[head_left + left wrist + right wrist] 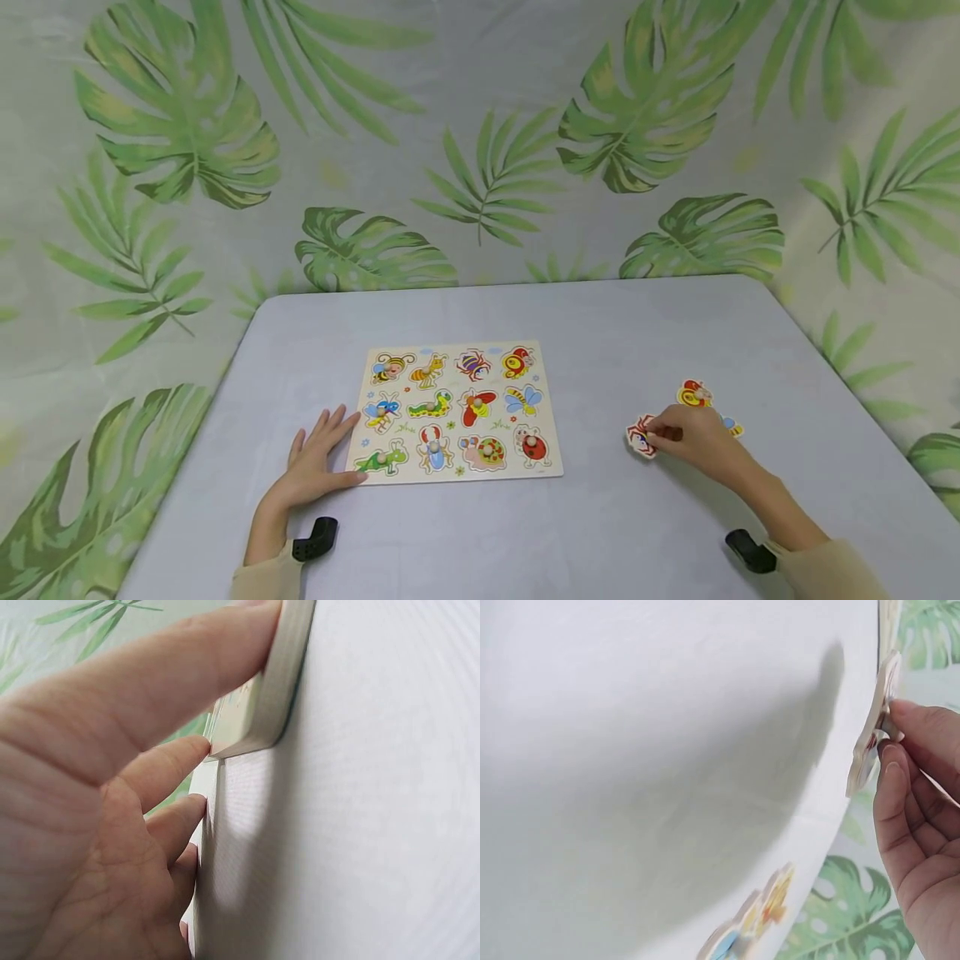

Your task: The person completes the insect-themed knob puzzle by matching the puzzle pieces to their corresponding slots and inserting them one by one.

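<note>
A wooden insect knob puzzle board [517,477] lies on the white-covered table. My left hand [315,471] rests at its left edge, fingers extended. The thumb [225,649] touches the board's near edge close to the corner in the left wrist view. Off to the right of the board, my right hand [701,437] pinches a spider puzzle piece [638,437] by its knob between thumb and fingertips. In the right wrist view the spider piece [868,746] is held on edge above the table, its shadow falling on the cloth.
Just beyond the right hand lie a red-and-yellow puzzle piece [694,394] and a dragonfly piece [732,427], the latter partly hidden by the hand. Several knobbed insect pieces, such as a ladybug [534,451], sit in the board. A leaf-printed cloth [480,192] hangs behind the table.
</note>
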`<state>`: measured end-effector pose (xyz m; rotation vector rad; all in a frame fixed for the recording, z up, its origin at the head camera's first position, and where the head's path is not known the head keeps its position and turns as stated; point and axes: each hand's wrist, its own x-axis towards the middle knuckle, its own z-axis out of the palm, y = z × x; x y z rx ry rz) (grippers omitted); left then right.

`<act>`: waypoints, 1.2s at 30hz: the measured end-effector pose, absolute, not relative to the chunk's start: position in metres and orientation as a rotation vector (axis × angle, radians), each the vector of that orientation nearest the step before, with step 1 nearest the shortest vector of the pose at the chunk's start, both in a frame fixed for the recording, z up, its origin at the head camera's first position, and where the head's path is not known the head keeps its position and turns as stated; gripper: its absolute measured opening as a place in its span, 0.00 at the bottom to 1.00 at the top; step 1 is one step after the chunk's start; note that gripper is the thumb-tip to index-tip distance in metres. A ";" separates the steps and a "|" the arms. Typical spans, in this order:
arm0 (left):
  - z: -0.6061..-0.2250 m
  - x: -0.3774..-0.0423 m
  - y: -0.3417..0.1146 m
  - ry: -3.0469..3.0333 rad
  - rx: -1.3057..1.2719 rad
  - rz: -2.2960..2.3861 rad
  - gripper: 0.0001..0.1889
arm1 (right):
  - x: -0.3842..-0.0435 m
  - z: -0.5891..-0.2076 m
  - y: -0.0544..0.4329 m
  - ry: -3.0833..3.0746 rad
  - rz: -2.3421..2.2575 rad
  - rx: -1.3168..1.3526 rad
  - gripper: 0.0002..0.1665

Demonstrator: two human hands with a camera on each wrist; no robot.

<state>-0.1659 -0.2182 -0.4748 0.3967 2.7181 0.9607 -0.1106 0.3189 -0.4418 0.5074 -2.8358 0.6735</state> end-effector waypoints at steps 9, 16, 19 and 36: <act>-0.472 -0.165 -0.217 2.712 0.375 0.962 0.49 | -0.131 -0.441 0.299 -2.862 0.746 0.573 0.06; -0.473 -0.165 -0.217 2.721 0.380 0.954 0.49 | -0.144 -0.445 0.287 -2.823 0.752 0.607 0.06; -0.472 -0.165 -0.217 2.720 0.375 0.955 0.49 | -0.149 -0.445 0.281 -2.817 0.755 0.621 0.05; -0.470 -0.164 -0.217 2.718 0.378 0.965 0.48 | -0.188 -0.438 0.253 -2.799 0.766 0.709 0.04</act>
